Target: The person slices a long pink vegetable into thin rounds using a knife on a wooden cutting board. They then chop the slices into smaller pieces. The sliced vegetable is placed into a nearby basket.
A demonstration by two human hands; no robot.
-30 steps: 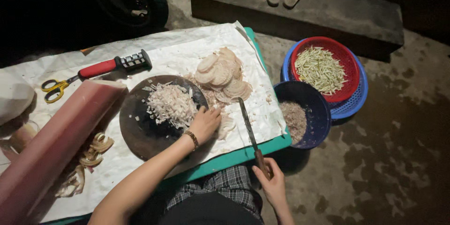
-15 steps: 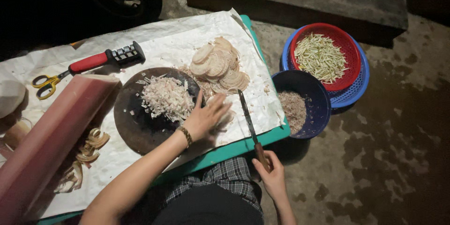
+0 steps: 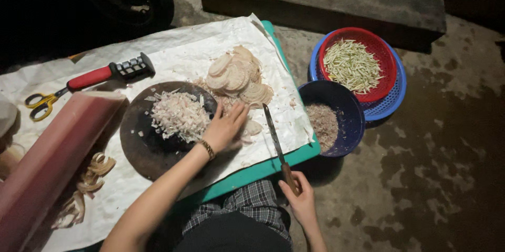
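Moved since earlier frame: left hand [image 3: 225, 127], fingers spread flat and holding nothing, from the chopped pile [image 3: 180, 115] toward frame centre. Right hand [image 3: 300, 199] closed around one knife [image 3: 275, 141], lower centre. One round board [image 3: 152, 134]. Three basins, right: dark blue [image 3: 347, 120], red [image 3: 376, 55], blue [image 3: 392, 99]. One pair of scissors [image 3: 39, 102], upper left.

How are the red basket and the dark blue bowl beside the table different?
The red plastic basket holds pale green strips and sits inside a blue basket; the dark blue round bowl holds greyish chopped bits and sits directly on the floor. The basket is shallow, the bowl deeper. Both are round.
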